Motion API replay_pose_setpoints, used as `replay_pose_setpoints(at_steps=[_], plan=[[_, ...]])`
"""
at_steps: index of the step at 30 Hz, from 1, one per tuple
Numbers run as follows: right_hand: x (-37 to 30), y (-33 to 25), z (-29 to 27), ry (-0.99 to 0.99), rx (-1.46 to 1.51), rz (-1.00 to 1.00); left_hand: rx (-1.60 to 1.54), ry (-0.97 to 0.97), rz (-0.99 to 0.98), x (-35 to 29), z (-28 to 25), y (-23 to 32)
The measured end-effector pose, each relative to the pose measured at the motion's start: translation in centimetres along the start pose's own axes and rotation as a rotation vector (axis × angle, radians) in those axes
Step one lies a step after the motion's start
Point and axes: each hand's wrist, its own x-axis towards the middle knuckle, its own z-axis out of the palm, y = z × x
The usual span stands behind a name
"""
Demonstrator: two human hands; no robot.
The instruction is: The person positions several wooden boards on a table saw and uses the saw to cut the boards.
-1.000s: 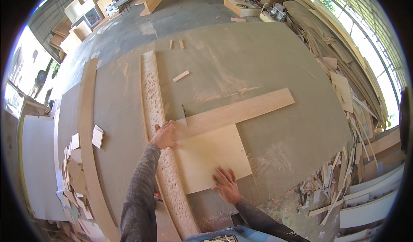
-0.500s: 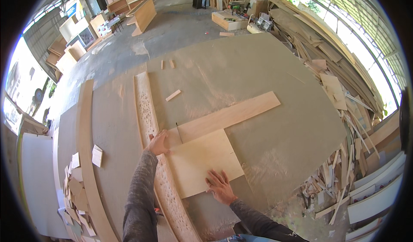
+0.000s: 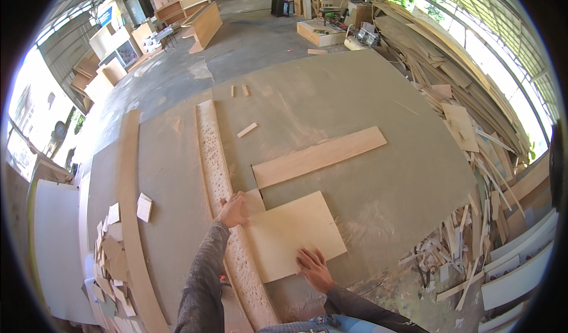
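A pale, square-cornered plywood panel (image 3: 284, 229) lies flat on the large worktop. My right hand (image 3: 315, 269) rests on its near right part, fingers spread. At the panel's far left corner is my left hand (image 3: 232, 210), its fingers apart and pressing down, partly over a long wooden strip dotted with holes (image 3: 214, 149). A small wood offcut (image 3: 255, 201) touches that hand and the panel's far edge. Past a narrow gap lies a longer wooden board (image 3: 319, 157), angled away to the right. What sits beneath my left palm is hidden.
Three small wood blocks (image 3: 247, 130) lie farther off. Left of the strip runs another long board (image 3: 131, 214), beside scattered wood scraps (image 3: 112, 256). Stacked timber (image 3: 449, 66) and loose offcuts (image 3: 455, 244) line the right side. Furniture pieces (image 3: 204, 25) stand at the back.
The panel and the small offcut have slid toward me with both hands, leaving a gap to the longer board. That board has stayed about where it was. My view has shifted slightly.
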Motion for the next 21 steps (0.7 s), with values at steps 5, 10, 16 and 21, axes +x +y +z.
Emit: replay_pose_setpoints(at_steps=[5, 10, 16, 21], plan=[[-5.0, -2.5, 0.3, -0.028, -0.025, -0.03, 0.094, 0.042, 0.048, -6.1, 2.3, -0.9], [-7.9, -2.9, -0.6, -0.041, -0.014, -0.021, 0.016, 0.146, -0.134, -5.4, 3.7, 2.3], [-8.2, -2.7, 0.5, -0.007, -0.112, -0.072, -0.017, 0.351, -0.112, -10.1, 0.3, 4.5], [-8.5, -3.3, 0.8, -0.017, -0.058, -0.071, -0.823, 0.921, -0.42, -22.6, -1.7, -4.3]])
